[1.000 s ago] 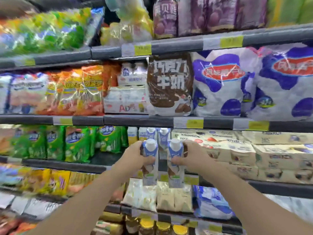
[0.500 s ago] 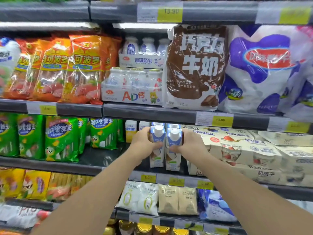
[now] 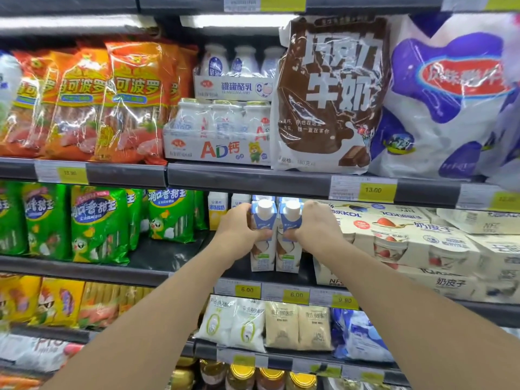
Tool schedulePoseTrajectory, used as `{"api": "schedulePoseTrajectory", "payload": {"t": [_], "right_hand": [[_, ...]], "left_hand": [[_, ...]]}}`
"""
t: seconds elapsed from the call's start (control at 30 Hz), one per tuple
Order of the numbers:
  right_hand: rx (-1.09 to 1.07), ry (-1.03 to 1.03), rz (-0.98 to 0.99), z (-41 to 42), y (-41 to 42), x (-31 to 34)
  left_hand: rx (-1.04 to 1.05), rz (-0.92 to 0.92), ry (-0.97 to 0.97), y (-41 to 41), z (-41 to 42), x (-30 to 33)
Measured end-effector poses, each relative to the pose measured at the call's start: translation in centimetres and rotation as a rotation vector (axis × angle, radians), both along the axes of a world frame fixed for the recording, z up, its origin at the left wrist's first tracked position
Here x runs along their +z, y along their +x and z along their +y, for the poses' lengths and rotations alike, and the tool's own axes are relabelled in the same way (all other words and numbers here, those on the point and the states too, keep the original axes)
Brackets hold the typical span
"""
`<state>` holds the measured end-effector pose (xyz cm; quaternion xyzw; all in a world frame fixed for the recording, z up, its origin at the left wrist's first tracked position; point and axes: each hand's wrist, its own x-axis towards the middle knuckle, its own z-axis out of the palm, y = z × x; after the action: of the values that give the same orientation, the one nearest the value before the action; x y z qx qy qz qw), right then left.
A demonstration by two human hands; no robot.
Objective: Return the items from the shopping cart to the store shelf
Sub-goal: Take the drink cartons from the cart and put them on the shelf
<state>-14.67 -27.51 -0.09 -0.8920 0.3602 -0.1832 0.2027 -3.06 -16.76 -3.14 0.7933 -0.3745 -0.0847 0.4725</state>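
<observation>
1. Left hand [image 3: 239,229]: fingers clenched around the left blue-and-white white-capped drink carton [image 3: 263,237].
2. Right hand [image 3: 316,226]: fingers clenched around the right matching carton [image 3: 289,240].
3. Both cartons upright, touching, bases at the dark grey shelf [image 3: 168,254] below the fingers.

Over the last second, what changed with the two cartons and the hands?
Both cartons, left carton and right carton, went forward from in front of the shelf onto it, side by side. The left hand and right hand still grip them; nothing was let go.
</observation>
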Motion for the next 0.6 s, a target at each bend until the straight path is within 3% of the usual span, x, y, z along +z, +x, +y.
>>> {"api": "schedulePoseTrajectory", "payload": {"t": [0.6], "right_hand": [[0.012,-0.016,0.028,0.10,-0.86,-0.09]], "left_hand": [[-0.018,0.009,0.050,0.20,0.83,0.50]]}}
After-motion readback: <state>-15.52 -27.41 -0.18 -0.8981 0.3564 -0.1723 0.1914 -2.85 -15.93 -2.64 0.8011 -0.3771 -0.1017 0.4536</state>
